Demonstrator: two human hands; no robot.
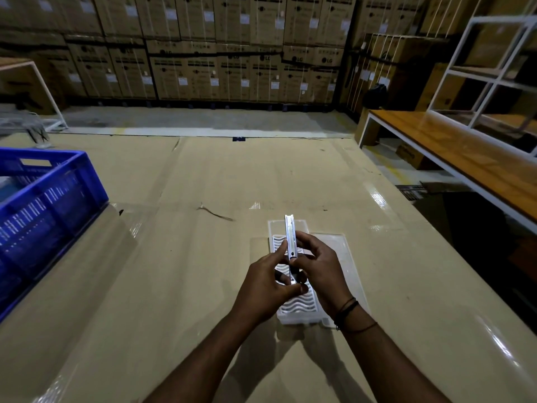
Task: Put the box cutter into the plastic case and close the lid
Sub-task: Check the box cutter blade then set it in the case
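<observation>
The bench (203,184) is covered with flattened cardboard under glossy clear film. A blue crate (43,199) stands at the left edge of the bench. Stacked cartons (203,53) fill the wall beyond the far edge. A white-framed wooden table (453,149) with a white rack (491,74) on it stands off the right edge.

The case (299,303) lies flat on the bench, right of centre and toward the near edge. It is open: the clear lid (345,257) lies flat on the bench, folded out to the right of the tray. The tray has a white wavy-ribbed floor.

The left hand (264,289) and right hand (319,271) are both held over the tray. Both are closed on the cutter (290,237), which is pinched between the fingertips of each. The left hand grips the near end of the cutter; the right hand grips its middle from the right side.

The cutter is a slim silver bar. It is raised above the tray, with its far end pointing away from the person. Contact with the tray cannot be determined.

A dark band (348,308) circles the right wrist.
</observation>
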